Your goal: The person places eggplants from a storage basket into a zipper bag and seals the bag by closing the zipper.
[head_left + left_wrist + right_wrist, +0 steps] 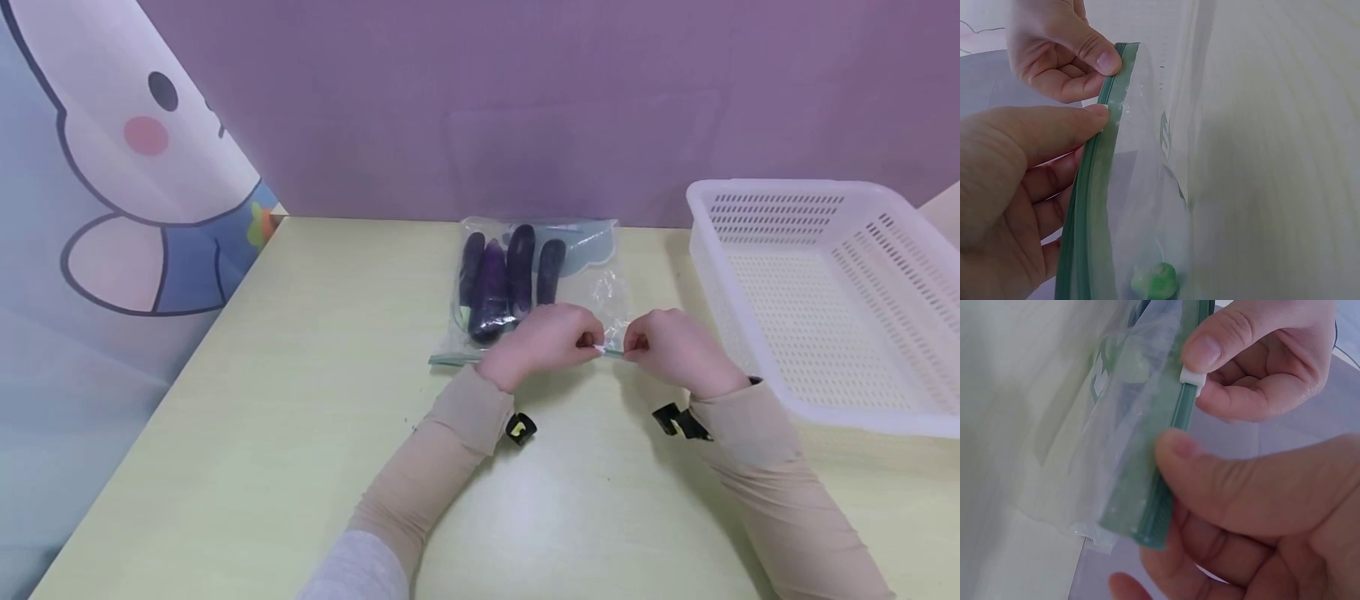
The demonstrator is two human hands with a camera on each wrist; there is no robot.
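A clear zip bag [603,287] lies flat on the table with several dark purple eggplants [491,292] inside, and its green-edged mouth is nearest me. My left hand [551,337] pinches the white slider [1192,377] on the green zip strip [1094,181] between thumb and forefinger. Close to its right, my right hand [675,350] pinches the strip near the bag's right end. A short stretch of strip shows between the two hands. In the left wrist view, a green eggplant stem end [1157,281] shows through the plastic. My left hand hides part of the strip in the head view.
A white perforated plastic basket [731,325] stands on the table [300,400] to the right, close to my right forearm. A purple panel [450,108] rises behind the table. Cloth printed with a cartoon [112,275] hangs along the left side.
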